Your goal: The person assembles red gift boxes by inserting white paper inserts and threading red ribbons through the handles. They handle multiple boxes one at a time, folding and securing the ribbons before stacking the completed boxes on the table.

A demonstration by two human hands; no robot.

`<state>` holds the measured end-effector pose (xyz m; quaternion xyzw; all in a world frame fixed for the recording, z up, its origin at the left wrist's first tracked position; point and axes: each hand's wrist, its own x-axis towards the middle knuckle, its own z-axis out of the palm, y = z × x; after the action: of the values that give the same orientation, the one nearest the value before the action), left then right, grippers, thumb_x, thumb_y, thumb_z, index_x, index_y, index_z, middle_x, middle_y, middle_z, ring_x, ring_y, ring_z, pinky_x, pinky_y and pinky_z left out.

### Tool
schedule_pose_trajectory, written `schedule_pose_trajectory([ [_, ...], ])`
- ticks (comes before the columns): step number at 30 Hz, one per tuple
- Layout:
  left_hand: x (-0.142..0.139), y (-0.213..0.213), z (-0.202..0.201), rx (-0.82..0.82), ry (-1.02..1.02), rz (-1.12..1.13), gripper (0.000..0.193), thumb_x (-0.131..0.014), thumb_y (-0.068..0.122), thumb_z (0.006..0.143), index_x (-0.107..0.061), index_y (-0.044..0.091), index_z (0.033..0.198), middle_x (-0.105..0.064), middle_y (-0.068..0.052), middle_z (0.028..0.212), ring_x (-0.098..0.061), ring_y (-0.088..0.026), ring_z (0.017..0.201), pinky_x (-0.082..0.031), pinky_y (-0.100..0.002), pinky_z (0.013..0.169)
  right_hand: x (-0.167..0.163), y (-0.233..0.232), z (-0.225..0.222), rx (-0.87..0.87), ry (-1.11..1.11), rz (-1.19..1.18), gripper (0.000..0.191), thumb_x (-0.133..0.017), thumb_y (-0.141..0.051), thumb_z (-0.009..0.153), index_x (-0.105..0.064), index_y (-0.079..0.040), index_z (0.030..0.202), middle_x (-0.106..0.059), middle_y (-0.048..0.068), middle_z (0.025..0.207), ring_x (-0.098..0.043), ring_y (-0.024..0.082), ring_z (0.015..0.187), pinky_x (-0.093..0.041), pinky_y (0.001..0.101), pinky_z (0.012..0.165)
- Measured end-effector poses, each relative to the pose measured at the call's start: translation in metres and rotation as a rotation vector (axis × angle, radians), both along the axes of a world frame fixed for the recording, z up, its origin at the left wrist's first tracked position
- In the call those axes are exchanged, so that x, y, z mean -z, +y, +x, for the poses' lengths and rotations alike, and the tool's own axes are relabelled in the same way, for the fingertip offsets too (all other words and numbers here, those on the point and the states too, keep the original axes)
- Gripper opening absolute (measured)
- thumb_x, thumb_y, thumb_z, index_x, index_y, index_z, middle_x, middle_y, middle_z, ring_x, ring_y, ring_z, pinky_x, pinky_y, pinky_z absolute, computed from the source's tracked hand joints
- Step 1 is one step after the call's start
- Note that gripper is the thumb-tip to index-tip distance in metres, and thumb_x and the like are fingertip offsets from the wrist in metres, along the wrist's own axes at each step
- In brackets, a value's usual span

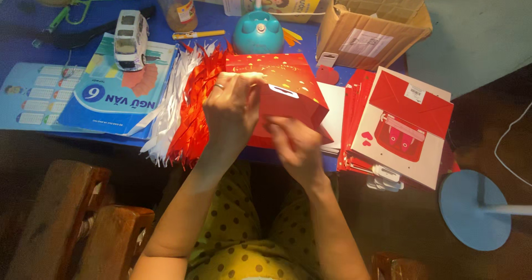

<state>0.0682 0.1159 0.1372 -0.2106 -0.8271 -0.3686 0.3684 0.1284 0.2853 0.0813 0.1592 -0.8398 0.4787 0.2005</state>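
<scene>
Both hands, left [233,111] and right [296,144], grip a red bag [288,88]; ribbons [183,105] at 9 o'clock, flat bags [404,125] at 3 o'clock unassembled.

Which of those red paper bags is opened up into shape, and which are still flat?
The red bag with gold dots, gripped by the left hand and right hand, stands opened. The stack of bags to its right lies flat on the table.

Both forearms reach forward from the near edge, bare. The left hand [230,109] curls in a closed grip, a ring showing. The right hand [293,147] sits just nearer, fingers bent and blurred.
</scene>
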Motion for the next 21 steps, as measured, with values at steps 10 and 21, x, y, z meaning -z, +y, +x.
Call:
schedule_pose_trajectory([
  [10,0.001,0.022,0.017,0.066,0.121,-0.029,0.023,-0.071,-0.002,0.083,-0.072,0.011,0.102,-0.072,-0.002,0.113,-0.066,-0.026,0.102,-0.056,-0.038,0.088,-0.038,0.022,0.032,0.203,0.166,0.013,0.017,-0.056,-0.007,0.102,-0.070,-0.002,0.111,-0.071,0.012,0.096,-0.070,0.018,0.083,-0.058,0.0339,0.073],
  [21,-0.004,0.002,0.019,-0.037,0.161,-0.116,0.023,-0.071,0.000,0.084,-0.075,0.010,0.104,-0.074,0.001,0.115,-0.066,-0.023,0.097,-0.056,-0.035,0.085,-0.004,0.034,0.018,0.609,0.318,-0.208,0.023,-0.048,-0.016,0.111,-0.066,-0.003,0.106,-0.064,0.010,0.087,-0.057,0.012,0.071,-0.047,0.0262,0.064],
])
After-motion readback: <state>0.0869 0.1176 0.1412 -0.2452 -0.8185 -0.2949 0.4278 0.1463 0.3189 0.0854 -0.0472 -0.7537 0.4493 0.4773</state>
